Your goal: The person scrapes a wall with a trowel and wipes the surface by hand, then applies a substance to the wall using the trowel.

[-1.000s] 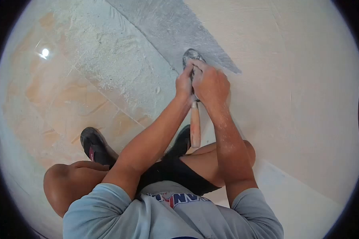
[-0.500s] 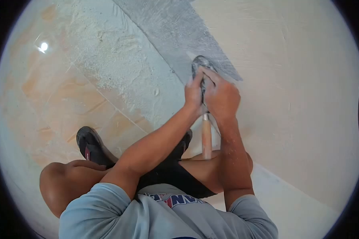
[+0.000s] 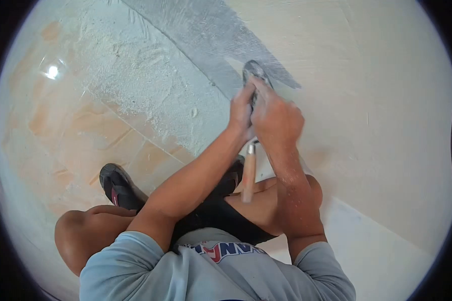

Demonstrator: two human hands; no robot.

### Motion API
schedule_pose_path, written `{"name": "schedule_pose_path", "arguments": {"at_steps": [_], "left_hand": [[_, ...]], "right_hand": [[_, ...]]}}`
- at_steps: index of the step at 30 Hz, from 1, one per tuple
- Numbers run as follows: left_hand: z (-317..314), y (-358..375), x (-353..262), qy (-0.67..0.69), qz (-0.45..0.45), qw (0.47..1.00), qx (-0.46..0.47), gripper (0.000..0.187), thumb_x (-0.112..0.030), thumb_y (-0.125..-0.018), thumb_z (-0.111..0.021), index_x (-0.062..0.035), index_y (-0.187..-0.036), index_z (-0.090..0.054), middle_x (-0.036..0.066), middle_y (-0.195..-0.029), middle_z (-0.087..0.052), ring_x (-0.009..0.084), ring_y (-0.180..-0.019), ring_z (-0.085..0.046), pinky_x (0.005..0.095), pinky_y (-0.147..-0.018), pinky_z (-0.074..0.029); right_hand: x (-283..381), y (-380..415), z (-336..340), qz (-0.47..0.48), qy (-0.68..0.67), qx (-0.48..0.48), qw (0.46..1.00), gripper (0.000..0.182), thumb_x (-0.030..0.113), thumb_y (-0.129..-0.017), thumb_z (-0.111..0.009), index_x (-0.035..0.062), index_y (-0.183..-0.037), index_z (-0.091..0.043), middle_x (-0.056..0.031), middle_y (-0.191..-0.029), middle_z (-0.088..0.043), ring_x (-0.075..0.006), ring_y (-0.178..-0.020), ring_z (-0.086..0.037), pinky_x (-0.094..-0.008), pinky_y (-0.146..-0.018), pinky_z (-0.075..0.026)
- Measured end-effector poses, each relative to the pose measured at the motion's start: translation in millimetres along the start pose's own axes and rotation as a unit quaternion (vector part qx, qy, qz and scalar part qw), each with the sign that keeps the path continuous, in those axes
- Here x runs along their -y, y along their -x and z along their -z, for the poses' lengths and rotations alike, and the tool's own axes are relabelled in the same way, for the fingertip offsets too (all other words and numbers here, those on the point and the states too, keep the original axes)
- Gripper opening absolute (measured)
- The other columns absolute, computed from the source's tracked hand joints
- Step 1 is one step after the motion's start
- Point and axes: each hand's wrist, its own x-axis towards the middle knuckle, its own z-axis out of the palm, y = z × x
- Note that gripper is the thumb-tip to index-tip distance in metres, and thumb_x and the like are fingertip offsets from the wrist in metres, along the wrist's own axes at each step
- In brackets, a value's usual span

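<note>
Both of my hands grip the blade of a trowel [image 3: 248, 176], whose wooden handle points back toward my body above my thigh. My left hand [image 3: 241, 111] is closed on the blade's left side. My right hand [image 3: 278, 118] wraps the other side, with fingers meeting the left ones near the rounded dark tip. Whitish dust coats the fingers. The tip lies against a grey strip [image 3: 196, 30] bordered by a smooth cream coating [image 3: 346, 100]. Much of the blade is hidden under my hands.
Pale crumbs and powder [image 3: 135, 85] cover a sheet-like strip [image 3: 191, 120] left of the grey surface. Beyond it are dusty orange-toned floor tiles [image 3: 85, 125] with a bright reflection. My dark shoe [image 3: 116, 183] rests on the floor, beside my bent knees.
The trowel's handle end has swung left, and its tip and my hands have shifted slightly upward. A pale smear on the grey strip beside the tip shows larger. The view has moved slightly.
</note>
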Motion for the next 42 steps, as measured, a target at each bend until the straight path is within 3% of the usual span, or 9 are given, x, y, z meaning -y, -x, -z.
{"name": "schedule_pose_path", "arguments": {"at_steps": [6,11,14,17,21,25,31,36,42], "left_hand": [[-2.7,-5.9,-12.5,0.029,-0.004,0.999,0.03,0.031,-0.038,-0.109,-0.052,-0.0086,-0.108,-0.064,0.003,-0.095,-0.066,0.0167,-0.09,-0.066,0.0345,-0.081,-0.056],[-27.1,18.6,27.5,-0.098,-0.054,0.993,-0.042,0.031,-0.037,-0.109,-0.053,-0.0084,-0.111,-0.064,0.004,-0.098,-0.066,0.0155,-0.089,-0.065,0.0335,-0.079,-0.055],[-62.1,32.8,19.8,-0.109,-0.074,0.989,-0.072,0.029,-0.035,-0.109,-0.053,-0.0076,-0.111,-0.064,0.003,-0.098,-0.065,0.0139,-0.088,-0.064,0.0322,-0.077,-0.054],[-50.0,15.5,10.0,-0.117,-0.089,0.988,-0.049,0.03,-0.035,-0.109,-0.053,-0.0083,-0.111,-0.064,0.003,-0.098,-0.066,0.0145,-0.09,-0.065,0.0329,-0.079,-0.055],[-21.2,-21.8,-29.4,-0.064,-0.081,0.995,-0.005,0.04,-0.048,-0.109,-0.048,-0.011,-0.111,-0.064,0.003,-0.098,-0.067,0.0197,-0.091,-0.066,0.0391,-0.084,-0.055],[-20.8,-15.3,-58.7,0.006,-0.032,0.999,0.026,0.033,-0.038,-0.109,-0.053,-0.0066,-0.111,-0.064,0.006,-0.099,-0.068,0.0184,-0.089,-0.068,0.0384,-0.078,-0.057],[-29.7,8.4,-0.4,-0.07,-0.033,0.989,-0.124,0.045,-0.047,-0.105,-0.059,-0.0028,-0.114,-0.066,0.004,-0.098,-0.066,0.0152,-0.088,-0.064,0.0332,-0.075,-0.053],[-42.6,30.7,41.6,-0.069,-0.067,0.992,-0.079,0.039,-0.041,-0.105,-0.064,-0.0025,-0.113,-0.066,0.002,-0.095,-0.066,0.0104,-0.082,-0.061,0.0299,-0.07,-0.052],[-62.4,50.3,54.7,-0.14,-0.085,0.981,-0.104,0.039,-0.039,-0.102,-0.069,-0.0025,-0.113,-0.066,0.002,-0.099,-0.068,0.0098,-0.084,-0.061,0.0279,-0.075,-0.051]], "right_hand": [[-8.4,-3.0,-14.0,0.079,-0.054,-0.046,0.994,0.039,0.021,-0.094,-0.058,0.0355,-0.127,-0.071,-0.0134,-0.075,-0.072,-0.0382,-0.069,-0.072,-0.0502,-0.06,-0.057],[-27.6,18.8,18.4,0.009,-0.029,-0.026,0.999,0.04,0.019,-0.093,-0.059,0.0378,-0.126,-0.073,-0.0126,-0.089,-0.076,-0.04,-0.073,-0.071,-0.0484,-0.066,-0.057],[-23.9,13.5,38.0,0.028,-0.088,-0.06,0.994,0.029,0.017,-0.098,-0.059,0.0231,-0.119,-0.078,-0.0093,-0.108,-0.077,-0.0355,-0.091,-0.074,-0.041,-0.079,-0.058],[-13.8,-0.2,35.0,0.016,-0.083,-0.038,0.996,0.03,0.016,-0.097,-0.058,0.0245,-0.119,-0.078,-0.0097,-0.109,-0.076,-0.0358,-0.091,-0.074,-0.0415,-0.08,-0.058],[18.8,-27.0,20.7,0.019,-0.072,0.02,0.997,0.032,0.023,-0.099,-0.055,0.0331,-0.123,-0.074,-0.0152,-0.095,-0.075,-0.0398,-0.083,-0.071,-0.0484,-0.074,-0.056],[21.3,-30.9,-10.2,0.064,-0.092,-0.022,0.993,0.037,0.023,-0.098,-0.054,0.0362,-0.13,-0.069,-0.0163,-0.084,-0.074,-0.042,-0.077,-0.072,-0.0537,-0.069,-0.057],[-0.3,-2.2,12.7,0.004,-0.038,0.02,0.999,0.032,0.025,-0.1,-0.056,0.0359,-0.124,-0.074,-0.0139,-0.1,-0.075,-0.0422,-0.089,-0.07,-0.0493,-0.076,-0.056],[-32.2,20.9,29.1,-0.032,-0.043,0.009,0.999,0.033,0.025,-0.098,-0.057,0.0371,-0.125,-0.073,-0.016,-0.092,-0.075,-0.0438,-0.082,-0.07,-0.0527,-0.072,-0.056],[-58.5,29.6,43.2,0.05,-0.138,-0.047,0.988,0.027,0.023,-0.101,-0.057,0.0241,-0.123,-0.073,-0.0097,-0.111,-0.076,-0.0386,-0.091,-0.072,-0.0459,-0.078,-0.057]]}}
